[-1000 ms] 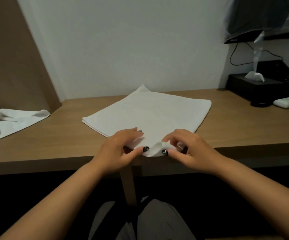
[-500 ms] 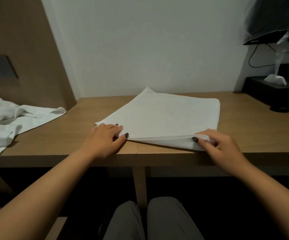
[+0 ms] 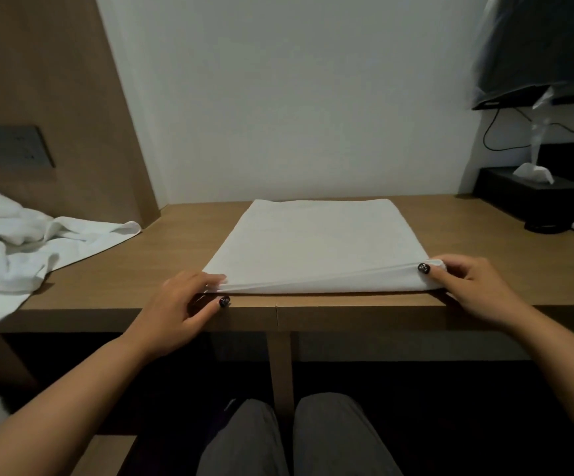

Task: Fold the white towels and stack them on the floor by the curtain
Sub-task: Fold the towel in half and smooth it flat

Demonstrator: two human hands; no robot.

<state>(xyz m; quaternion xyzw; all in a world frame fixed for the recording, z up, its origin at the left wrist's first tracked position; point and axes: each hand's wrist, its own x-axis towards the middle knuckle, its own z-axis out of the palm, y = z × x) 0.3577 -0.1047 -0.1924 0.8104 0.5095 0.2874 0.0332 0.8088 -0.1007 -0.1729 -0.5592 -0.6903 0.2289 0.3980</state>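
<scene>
Fingers (image 3: 215,279) of both hands pinching the folded towel's (image 3: 316,242) near corners, along the desk (image 3: 484,235) edge.

Dark nail polish, bare forearms, grey trousers (image 3: 295,438)

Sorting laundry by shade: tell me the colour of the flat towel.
White, plain; clearest in the head view, the towel.

— What sort of place is this?
— It looks like a hotel room. A built-in wooden desk (image 3: 313,305) runs along a plain white wall (image 3: 295,97), with a wood-panelled side wall carrying a grey socket plate (image 3: 10,146).
— Anything else?
— A plastic-wrapped screen (image 3: 546,46) hangs at the right above a black tissue box (image 3: 533,194), and white towels (image 3: 20,245) lie heaped at the left.
</scene>
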